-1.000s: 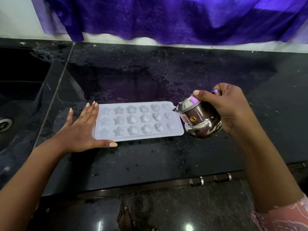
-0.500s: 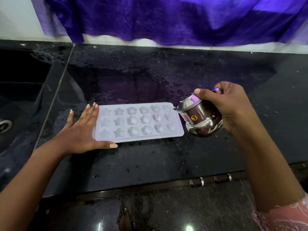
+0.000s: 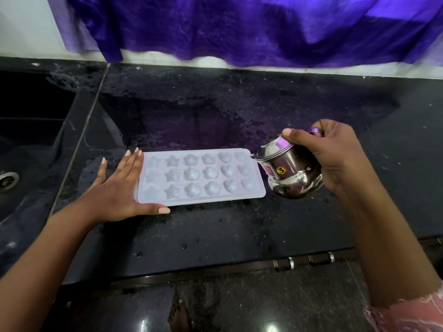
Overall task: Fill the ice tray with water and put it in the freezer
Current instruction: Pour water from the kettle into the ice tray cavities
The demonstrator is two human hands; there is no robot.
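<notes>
A pale lilac ice tray (image 3: pixel 201 201) with star, flower and heart cells lies flat on the black counter (image 3: pixel 215 236). My left hand (image 3: pixel 119 188) rests flat against the tray's left end, fingers spread, thumb along its front edge. My right hand (image 3: pixel 335 159) grips a small round steel pot (image 3: pixel 290 171), tilted left so its rim hangs just over the tray's top right corner. Whether water runs from the rim I cannot tell.
A black sink (image 3: pixel 26 144) with a metal drain (image 3: pixel 7 180) lies to the left. Purple cloth (image 3: pixel 239 27) hangs over the white wall behind. Water drops speckle the counter. Drawer handles (image 3: pixel 302 262) sit under the counter's front edge; a bare foot (image 3: pixel 179 317) shows on the floor.
None of the objects has visibly shifted; the pot stays tilted at the tray's right end and my left hand stays against the left end.
</notes>
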